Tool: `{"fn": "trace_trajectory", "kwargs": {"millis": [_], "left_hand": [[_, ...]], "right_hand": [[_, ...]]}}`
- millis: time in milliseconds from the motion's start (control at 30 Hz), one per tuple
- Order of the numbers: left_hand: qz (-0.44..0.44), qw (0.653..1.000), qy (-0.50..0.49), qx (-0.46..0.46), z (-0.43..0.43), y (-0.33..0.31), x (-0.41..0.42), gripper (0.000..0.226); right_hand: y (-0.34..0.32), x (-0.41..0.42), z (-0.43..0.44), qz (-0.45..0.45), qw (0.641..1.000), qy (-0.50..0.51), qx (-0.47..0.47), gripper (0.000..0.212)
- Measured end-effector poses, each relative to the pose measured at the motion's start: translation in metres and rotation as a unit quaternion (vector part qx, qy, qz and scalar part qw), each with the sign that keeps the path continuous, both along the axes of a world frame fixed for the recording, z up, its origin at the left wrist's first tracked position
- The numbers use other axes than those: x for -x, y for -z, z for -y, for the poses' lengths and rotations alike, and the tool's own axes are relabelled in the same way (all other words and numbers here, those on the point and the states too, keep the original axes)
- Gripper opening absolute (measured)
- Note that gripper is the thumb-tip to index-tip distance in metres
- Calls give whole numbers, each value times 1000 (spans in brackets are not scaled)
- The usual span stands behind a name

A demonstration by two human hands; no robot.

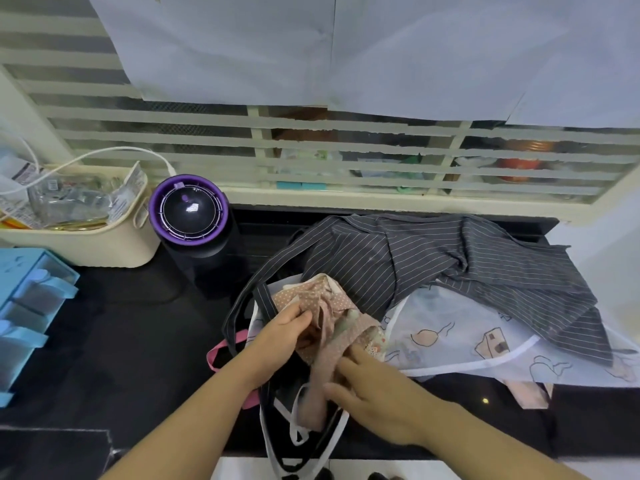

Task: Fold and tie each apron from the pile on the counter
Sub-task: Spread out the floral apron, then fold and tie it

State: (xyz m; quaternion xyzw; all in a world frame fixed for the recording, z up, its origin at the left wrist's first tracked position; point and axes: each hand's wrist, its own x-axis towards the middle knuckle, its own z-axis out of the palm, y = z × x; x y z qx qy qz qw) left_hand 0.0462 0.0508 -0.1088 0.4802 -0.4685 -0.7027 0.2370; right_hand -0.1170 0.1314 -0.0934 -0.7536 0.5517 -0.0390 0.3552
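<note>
The pink apron (341, 329), soft and limp, is gripped in curled fingers (303, 320) of the left hand (277, 337) and pressed under straight fingers of the right hand (370, 389); hold is best taken at folded edges.

A single wide-angle view from the person's head looks forward and steeply down, close over the dark table (138, 323). The slatted window (346, 150) lies at 12 o'clock, and the left forearm (194, 420) and right forearm (485, 434) enter from 6 o'clock.
</note>
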Motion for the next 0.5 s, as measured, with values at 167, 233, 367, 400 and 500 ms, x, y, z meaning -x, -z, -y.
{"fn": "trace_trajectory", "kwargs": {"millis": [167,233,367,400,500], "left_hand": [[59,995,68,46,0,-6,-3,15],[122,983,98,96,0,-7,-2,24],[114,984,77,110,1,-5,2,21],[99,989,65,92,2,-4,2,16],[69,996,45,32,3,-3,3,14]], "right_hand": [[21,-13,-2,-36,989,-19,140,29],[30,-16,4,-51,976,-3,211,28],[37,-12,8,28,961,67,267,16],[38,-11,7,75,958,93,260,19],[33,-9,6,181,948,160,209,38]]}}
